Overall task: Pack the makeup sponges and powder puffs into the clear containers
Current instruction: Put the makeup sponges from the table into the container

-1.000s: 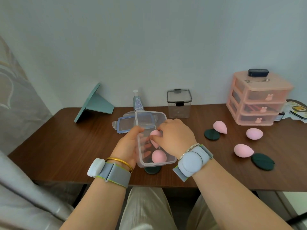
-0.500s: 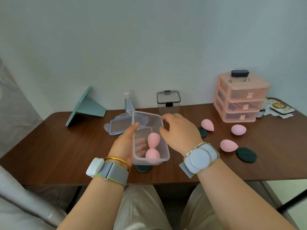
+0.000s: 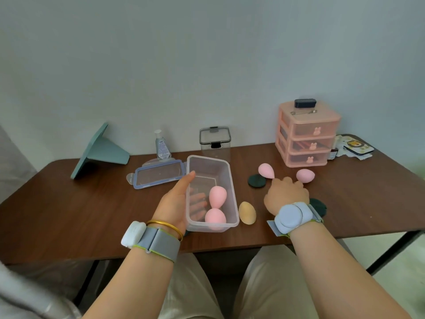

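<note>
My left hand [image 3: 177, 203] grips the left wall of a clear rectangular container [image 3: 232, 180], lifted slightly and tilted over the table's front. Two pink egg-shaped sponges [image 3: 217, 196] lie inside it. A tan sponge [image 3: 247, 212] sits on the table just right of the container. My right hand [image 3: 286, 194] is lowered palm-down to the right, its fingers hidden from me. Just beyond it lie a pink sponge [image 3: 266, 170], another pink sponge [image 3: 305, 175] and a dark green puff [image 3: 256, 180]. A second dark puff [image 3: 319, 204] peeks out behind my right wrist.
The container's blue-rimmed lid [image 3: 158, 173] lies flat to the left. At the back stand a tall clear canister [image 3: 215, 143] with a black-rimmed lid, a sanitizer bottle [image 3: 162, 146], a teal stand [image 3: 101, 150] and a pink drawer unit [image 3: 308, 139].
My right hand left the container after putting a pink sponge in and moved right, down over the loose sponges. The tan sponge is now uncovered. My left hand still holds the container.
</note>
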Action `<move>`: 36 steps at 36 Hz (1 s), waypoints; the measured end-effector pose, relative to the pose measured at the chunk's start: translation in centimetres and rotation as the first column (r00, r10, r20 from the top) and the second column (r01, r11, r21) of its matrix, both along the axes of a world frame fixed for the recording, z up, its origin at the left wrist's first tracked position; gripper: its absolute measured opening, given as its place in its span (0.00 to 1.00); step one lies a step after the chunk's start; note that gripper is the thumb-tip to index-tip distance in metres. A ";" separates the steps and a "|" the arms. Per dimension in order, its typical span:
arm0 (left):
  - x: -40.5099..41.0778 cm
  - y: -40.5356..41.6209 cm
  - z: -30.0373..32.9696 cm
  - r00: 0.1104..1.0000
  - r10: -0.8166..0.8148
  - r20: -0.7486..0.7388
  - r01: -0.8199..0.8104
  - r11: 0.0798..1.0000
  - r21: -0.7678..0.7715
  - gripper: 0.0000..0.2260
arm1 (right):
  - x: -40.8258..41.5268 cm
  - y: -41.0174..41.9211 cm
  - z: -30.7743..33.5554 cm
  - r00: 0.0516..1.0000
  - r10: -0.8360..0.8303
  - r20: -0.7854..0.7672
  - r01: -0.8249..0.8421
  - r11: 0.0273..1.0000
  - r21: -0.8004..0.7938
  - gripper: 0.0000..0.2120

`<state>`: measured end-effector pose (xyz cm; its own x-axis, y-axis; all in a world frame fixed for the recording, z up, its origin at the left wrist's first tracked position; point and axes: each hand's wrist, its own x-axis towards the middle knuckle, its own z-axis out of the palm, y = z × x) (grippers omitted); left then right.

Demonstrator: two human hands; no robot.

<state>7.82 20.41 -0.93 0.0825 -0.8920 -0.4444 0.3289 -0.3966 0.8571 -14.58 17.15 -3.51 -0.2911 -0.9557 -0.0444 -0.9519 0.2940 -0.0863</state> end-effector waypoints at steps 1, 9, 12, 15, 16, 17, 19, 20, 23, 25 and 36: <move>0.0 0.1 0.1 1.000 -0.001 -0.002 0.001 1.000 -0.004 0.19 | 0.0 -0.1 -0.3 1.000 0.008 -0.008 -0.007 1.000 0.023 0.14; -1.1 -0.1 0.1 1.000 -0.019 0.002 0.019 1.000 -0.015 0.26 | -1.1 0.0 -0.8 0.993 0.102 -0.062 -0.101 0.994 0.031 0.14; -1.2 -0.4 -0.1 1.000 -0.023 0.015 0.023 1.000 -0.017 0.28 | -1.0 0.1 -0.1 0.995 0.093 -0.033 -0.093 0.996 0.007 0.13; -1.2 -0.7 -0.3 1.000 -0.024 0.019 0.024 0.999 -0.021 0.28 | -0.5 0.1 1.4 0.997 0.081 0.009 -0.080 0.992 -0.094 0.14; -1.1 -0.7 -0.4 1.000 -0.022 0.020 0.022 0.999 -0.025 0.28 | -0.2 0.2 1.9 0.995 0.090 0.033 -0.084 0.986 -0.146 0.15; -1.2 -0.8 -0.5 1.000 -0.020 0.021 0.020 0.999 -0.029 0.29 | 0.0 0.2 2.6 0.992 0.113 0.061 -0.099 0.974 -0.205 0.14; -1.2 -1.0 -0.6 0.999 -0.023 0.028 0.024 0.999 -0.033 0.29 | 0.7 0.3 3.9 0.976 0.194 0.103 -0.149 0.928 -0.341 0.15; -1.2 -1.1 -0.6 0.999 -0.023 0.031 0.024 0.999 -0.037 0.29 | 1.1 0.5 4.6 0.965 0.242 0.103 -0.179 0.891 -0.417 0.15; -1.2 -1.3 -1.0 1.000 -0.027 0.015 0.028 0.999 -0.042 0.30 | 2.7 1.3 6.7 0.920 0.381 0.093 -0.259 0.769 -0.584 0.15; -1.3 -1.4 -1.2 0.999 -0.035 0.012 0.036 0.998 -0.052 0.32 | 3.9 1.6 7.5 0.877 0.459 0.145 -0.280 0.731 -0.622 0.15; -1.4 -1.0 -1.6 0.970 -0.162 -0.183 0.145 0.984 -0.101 0.34 | 7.8 0.6 5.3 0.740 0.574 0.351 -0.435 0.806 -0.402 0.18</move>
<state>6.47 19.39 -2.57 -0.1370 -0.9232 -0.3592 0.4295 -0.3821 0.8183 -6.82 17.73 1.79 0.2229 -0.9436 0.2447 -0.7878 -0.3223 -0.5249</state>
